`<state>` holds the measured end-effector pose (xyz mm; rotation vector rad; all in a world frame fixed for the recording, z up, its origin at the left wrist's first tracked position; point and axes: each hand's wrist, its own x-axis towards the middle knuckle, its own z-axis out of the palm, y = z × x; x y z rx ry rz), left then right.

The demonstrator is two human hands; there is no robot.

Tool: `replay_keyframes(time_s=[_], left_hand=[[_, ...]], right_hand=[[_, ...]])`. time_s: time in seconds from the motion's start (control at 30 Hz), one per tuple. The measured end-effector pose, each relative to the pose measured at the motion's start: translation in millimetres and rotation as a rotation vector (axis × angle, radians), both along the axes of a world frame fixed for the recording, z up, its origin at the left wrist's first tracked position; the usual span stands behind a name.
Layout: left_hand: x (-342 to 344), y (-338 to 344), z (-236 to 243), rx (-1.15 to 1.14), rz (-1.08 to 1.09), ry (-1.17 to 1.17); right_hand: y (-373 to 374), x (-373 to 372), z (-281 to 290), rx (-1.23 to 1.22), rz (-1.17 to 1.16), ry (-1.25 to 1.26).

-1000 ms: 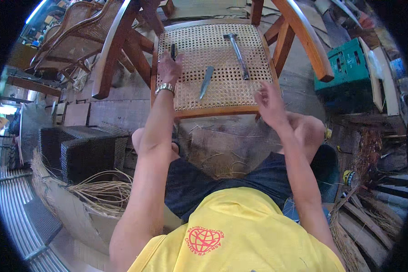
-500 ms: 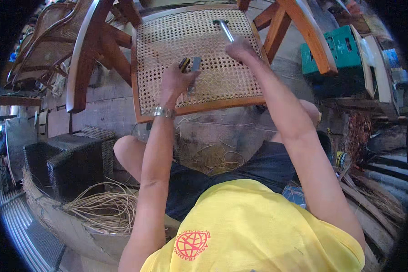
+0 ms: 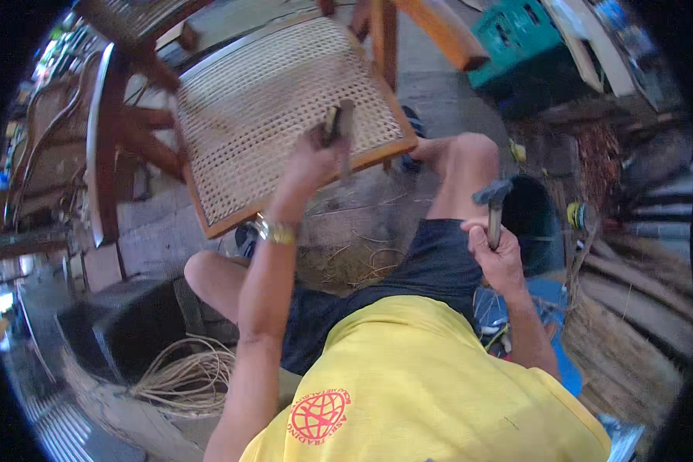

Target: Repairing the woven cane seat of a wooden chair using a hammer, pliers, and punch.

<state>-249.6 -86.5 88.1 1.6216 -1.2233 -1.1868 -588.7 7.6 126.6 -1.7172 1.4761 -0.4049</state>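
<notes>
A wooden chair with a woven cane seat lies in front of me at the upper left. Over the seat's near edge, my left hand is closed round a black-and-yellow tool and a flat grey piece; blur hides their exact kind. My right hand is held off to the right, beside my bent knee. It grips a hammer by its handle, the head pointing up and away from the chair.
Coiled cane strands lie at lower left, near a dark woven seat. A green crate stands at upper right. A dark bin sits by my right knee, with wood strips stacked farther right.
My right hand has drawn back with the hammer from above the cane seat to beside my right knee. The left hand keeps its tools. The view has turned, shifting the chair leftward.
</notes>
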Motion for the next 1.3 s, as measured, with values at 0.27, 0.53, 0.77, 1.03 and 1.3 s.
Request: replay_keyframes(time_s=[0.27, 0.53, 0.77, 1.03, 1.3], left_hand=[[-250, 84, 2, -0.048, -0.564, 0.194], [-316, 108, -10, -0.662, -0.870, -0.425], [-303, 89, 8, -0.456, -1.378, -0.097], [-158, 69, 13, 0.008, -0.584, 0.141], [-65, 82, 38, -0.074, -0.089, 0.165]], right_hand=[[23, -57, -23, 0.493, -0.657, -1.072], [75, -122, -31, 0.506, -0.802, -1.229], [121, -194, -57, 0.619, -1.006, -0.896], [237, -304, -186, 0.445, -1.569, -0.266], [240, -301, -205, 0.542, -1.190, 0.786]])
